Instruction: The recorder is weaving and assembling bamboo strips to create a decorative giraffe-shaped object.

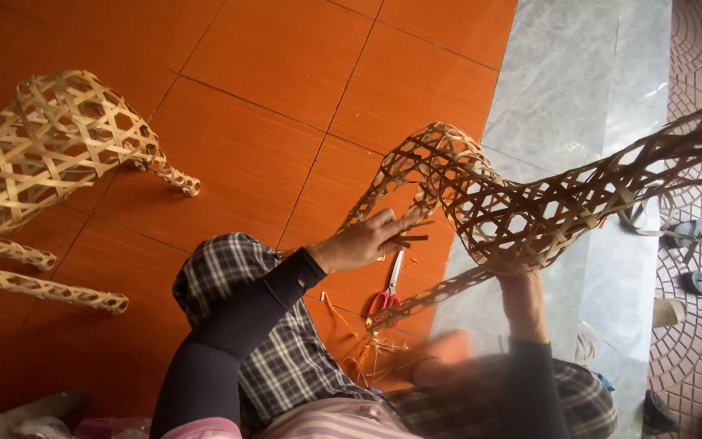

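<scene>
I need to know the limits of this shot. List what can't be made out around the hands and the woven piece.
- Right hand: head view; fingers hidden under the woven frame, grip unclear.
- Woven frame: far end cut off by the right edge.
- Left hand: strips at its fingertips too thin to count.
- Scissors: blades partly behind a woven leg.
- Second woven frame: cut off at the left edge.

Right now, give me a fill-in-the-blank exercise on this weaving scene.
1. The left hand touches a leg of the woven bamboo frame and pinches a thin ____ strip.
2. The scissors lying on the floor have ____ handles.
3. The second woven frame lies on the ____ floor tiles.
4. The right hand supports the frame from ____.

Missing words: bamboo; red; orange; below
</scene>
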